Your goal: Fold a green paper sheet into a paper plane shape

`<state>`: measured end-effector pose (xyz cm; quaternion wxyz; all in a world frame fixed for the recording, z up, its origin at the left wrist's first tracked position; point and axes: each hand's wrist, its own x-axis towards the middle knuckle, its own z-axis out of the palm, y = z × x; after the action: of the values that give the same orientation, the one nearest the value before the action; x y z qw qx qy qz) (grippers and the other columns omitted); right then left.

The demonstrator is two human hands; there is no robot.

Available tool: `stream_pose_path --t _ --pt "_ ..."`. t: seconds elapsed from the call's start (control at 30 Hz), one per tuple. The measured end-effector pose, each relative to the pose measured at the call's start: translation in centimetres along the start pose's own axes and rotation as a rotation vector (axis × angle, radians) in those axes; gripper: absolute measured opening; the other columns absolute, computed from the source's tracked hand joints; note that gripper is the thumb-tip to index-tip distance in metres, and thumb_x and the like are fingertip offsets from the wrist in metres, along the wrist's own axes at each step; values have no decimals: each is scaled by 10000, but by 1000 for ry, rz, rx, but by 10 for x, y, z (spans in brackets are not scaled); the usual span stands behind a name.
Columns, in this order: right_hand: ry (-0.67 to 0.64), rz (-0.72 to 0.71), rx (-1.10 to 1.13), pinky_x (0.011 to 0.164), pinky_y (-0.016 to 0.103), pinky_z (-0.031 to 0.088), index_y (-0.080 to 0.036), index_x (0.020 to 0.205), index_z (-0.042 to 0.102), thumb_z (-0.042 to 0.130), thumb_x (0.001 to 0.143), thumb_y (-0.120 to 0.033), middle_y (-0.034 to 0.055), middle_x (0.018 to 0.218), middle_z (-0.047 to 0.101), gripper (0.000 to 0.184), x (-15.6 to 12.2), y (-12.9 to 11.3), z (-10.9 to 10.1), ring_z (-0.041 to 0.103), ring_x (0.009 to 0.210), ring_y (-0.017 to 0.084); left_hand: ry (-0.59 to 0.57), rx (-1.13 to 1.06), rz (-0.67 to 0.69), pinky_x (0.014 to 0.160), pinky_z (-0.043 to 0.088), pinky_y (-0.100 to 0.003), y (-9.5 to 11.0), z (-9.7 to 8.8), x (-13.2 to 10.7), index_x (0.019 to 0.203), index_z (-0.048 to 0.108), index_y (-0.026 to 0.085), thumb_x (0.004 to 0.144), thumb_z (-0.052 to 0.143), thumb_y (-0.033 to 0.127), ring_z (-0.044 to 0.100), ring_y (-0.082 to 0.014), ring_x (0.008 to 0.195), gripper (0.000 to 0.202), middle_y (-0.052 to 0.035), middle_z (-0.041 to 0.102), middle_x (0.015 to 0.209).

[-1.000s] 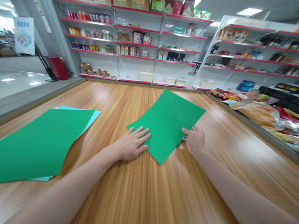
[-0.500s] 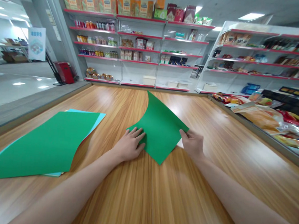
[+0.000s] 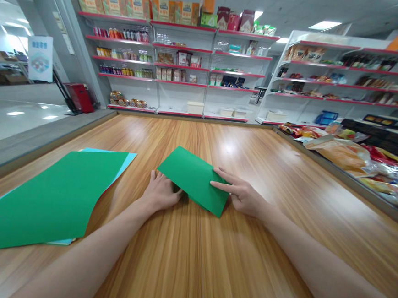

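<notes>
A green sheet of paper lies bent double at the middle of the table, its upper layer raised a little above the wood. My left hand rests at the paper's left edge, palm down, with the fingers bent against the corner and the thumb at the lower edge, partly under the paper. My right hand has two fingers stretched over the paper's right end; its thumb is hidden. To the left lies a stack of paper sheets, green on top with light blue showing at the edges.
The wooden table has a raised rim. Packaged snacks and black boxes sit beyond its right rim. Stocked shelves stand at the back, and a red case is on the floor at the left.
The sheet's far, raised part has come down and folded over toward me. My right hand has shifted left, from pinching the edge to laying two fingers on top. My left hand has slid slightly left.
</notes>
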<state>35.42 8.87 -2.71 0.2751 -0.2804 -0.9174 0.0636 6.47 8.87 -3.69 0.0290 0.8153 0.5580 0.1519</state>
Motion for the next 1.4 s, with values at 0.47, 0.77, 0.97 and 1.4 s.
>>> stream_pose_path --t 0.47,0.77,0.97,1.4 --pt "22 197 -351 1091 549 291 -206 1393 424 452 915 -295 124 1468 395 487 26 -29 10 348 1357 302 -55 21 108 1022 205 -707 45 13 -20 1398 414 218 843 335 693 212 -482 1362 735 -198 349 1469" --pt "-29 212 -359 1011 496 419 -263 1368 497 525 877 -309 106 1428 456 494 17 -8 4 489 1240 307 -99 60 122 1042 178 -698 40 14 -21 1300 498 174 834 317 712 195 -469 1385 734 -217 332 1486" --pt "-31 307 -394 969 500 453 -235 1394 465 476 910 -360 125 1383 493 501 16 -11 11 538 1167 310 -1 44 -63 1041 118 -717 58 21 -33 1412 358 38 844 325 644 138 -487 1395 830 -280 271 1498" --pt "31 490 -548 838 486 484 -175 1379 483 461 904 -389 184 1183 593 521 12 -2 28 566 1046 350 -65 47 15 1120 195 -551 -31 9 -1 1464 290 138 946 269 506 199 -325 1427 636 -154 241 1547"
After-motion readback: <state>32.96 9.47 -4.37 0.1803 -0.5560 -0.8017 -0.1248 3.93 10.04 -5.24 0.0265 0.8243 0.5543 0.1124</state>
